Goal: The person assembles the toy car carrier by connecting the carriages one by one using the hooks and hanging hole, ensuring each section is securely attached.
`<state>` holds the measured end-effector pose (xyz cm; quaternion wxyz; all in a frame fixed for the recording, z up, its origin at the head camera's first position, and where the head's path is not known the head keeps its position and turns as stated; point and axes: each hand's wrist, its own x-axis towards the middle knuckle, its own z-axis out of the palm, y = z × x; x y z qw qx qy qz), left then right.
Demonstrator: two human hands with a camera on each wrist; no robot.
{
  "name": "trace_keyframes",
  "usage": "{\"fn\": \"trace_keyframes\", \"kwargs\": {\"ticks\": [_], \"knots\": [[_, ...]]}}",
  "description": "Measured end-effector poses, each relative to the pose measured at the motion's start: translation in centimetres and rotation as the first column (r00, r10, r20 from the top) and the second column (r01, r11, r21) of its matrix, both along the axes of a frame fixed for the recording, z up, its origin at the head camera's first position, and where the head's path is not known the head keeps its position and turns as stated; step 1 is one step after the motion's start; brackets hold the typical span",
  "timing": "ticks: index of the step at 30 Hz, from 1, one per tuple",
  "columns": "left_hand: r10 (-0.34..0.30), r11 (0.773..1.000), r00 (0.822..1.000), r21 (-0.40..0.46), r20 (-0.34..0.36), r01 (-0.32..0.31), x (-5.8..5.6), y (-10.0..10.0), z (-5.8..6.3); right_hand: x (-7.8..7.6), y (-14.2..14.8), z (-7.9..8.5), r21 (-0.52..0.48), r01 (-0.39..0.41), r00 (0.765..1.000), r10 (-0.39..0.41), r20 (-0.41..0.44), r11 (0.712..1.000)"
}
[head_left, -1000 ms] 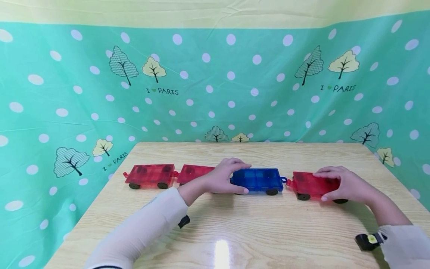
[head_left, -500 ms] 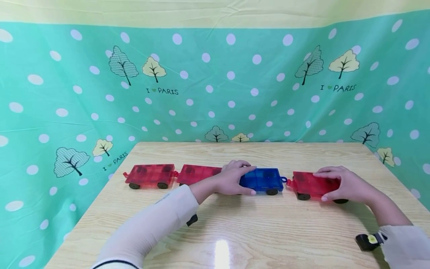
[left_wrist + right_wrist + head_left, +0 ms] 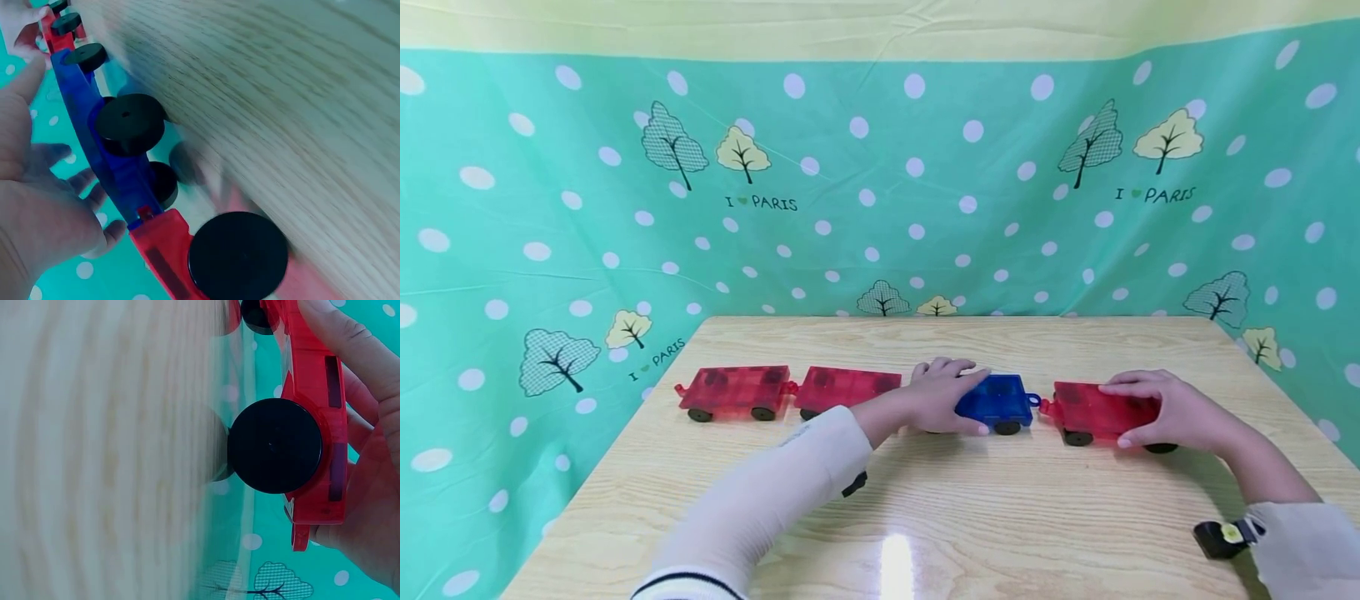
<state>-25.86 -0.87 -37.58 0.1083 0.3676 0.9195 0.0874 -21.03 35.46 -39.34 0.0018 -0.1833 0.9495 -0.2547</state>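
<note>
Four-wheeled toy train cars of see-through plastic stand in a row on the table. My left hand (image 3: 942, 398) is over the blue train car (image 3: 1000, 398), fingers spread and covering its left part. In the left wrist view those fingers look loose along the blue car's top side, not wrapped round it. My right hand (image 3: 1172, 408) grips the rightmost red train car (image 3: 1090, 408), thumb on the near side and fingers on the far side. That car's red hook meets the blue car's ring (image 3: 1033, 400). The right wrist view shows its black wheel (image 3: 275, 445) on the tabletop.
Left of the blue car stand a middle red train car (image 3: 853, 383) and a leftmost red train car (image 3: 739, 390), joined by a hook. The wooden table (image 3: 1000, 517) runs back to a green dotted cloth (image 3: 917, 192).
My left hand has slid rightward along the blue train car, uncovering more of the middle red car. The right hand and the train cars stay where they were.
</note>
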Motion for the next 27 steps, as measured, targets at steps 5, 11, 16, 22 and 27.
{"fn": "trace_keyframes", "kwargs": {"ticks": [5,11,16,22,27], "knots": [[0.003,0.999,0.999,-0.043,-0.054,-0.005,-0.6,0.9,-0.3,-0.1,0.0,-0.1,0.000,-0.009,1.000,0.009,-0.003,1.000],[0.017,0.998,0.997,-0.054,-0.075,-0.021,-1.3,1.8,-0.3,-0.2,-0.1,-0.2,-0.014,-0.016,1.000,0.016,-0.003,1.000],[0.012,0.999,0.998,-0.038,-0.060,-0.014,-1.5,2.3,-0.4,-0.1,-0.1,-0.3,-0.010,-0.009,1.000,0.009,-0.004,1.000],[0.013,0.999,0.999,-0.032,-0.042,-0.015,-1.7,2.8,-0.6,0.1,-0.1,-0.3,-0.001,0.000,1.000,0.000,-0.006,1.000],[0.015,1.000,0.999,-0.027,-0.050,-0.016,-1.7,2.9,-0.5,0.2,0.0,-0.3,-0.002,-0.011,1.000,0.011,-0.021,1.000]]}}
